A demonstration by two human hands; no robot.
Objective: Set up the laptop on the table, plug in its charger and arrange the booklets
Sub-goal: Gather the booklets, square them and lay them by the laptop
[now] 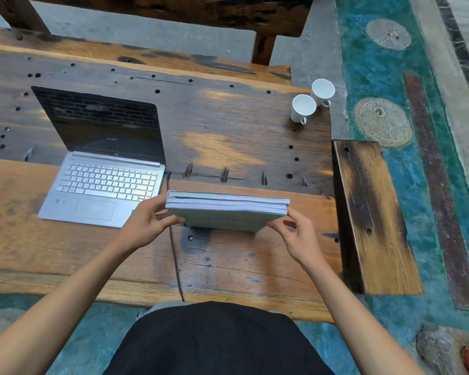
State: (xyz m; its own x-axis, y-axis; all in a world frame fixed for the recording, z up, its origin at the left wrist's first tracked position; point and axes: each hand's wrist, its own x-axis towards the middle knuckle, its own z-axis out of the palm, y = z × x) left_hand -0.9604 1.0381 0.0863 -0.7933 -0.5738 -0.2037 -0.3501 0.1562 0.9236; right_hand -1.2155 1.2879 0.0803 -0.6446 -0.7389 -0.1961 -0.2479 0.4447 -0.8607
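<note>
At the frame's centre the left hand [149, 221] and right hand [295, 234] pinch opposite ends of the stacked booklets [226, 209], apparently squaring their edges on the table [241, 136], just right of the open laptop [103, 163] with its cable [175, 261] attached.

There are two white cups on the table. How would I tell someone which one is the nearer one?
Start at the open silver laptop on the wooden table and look across to the far right corner, where two white cups stand side by side. The nearer cup is the left one of the pair, closer to the laptop. The other cup sits behind it, right at the table's edge.
</note>
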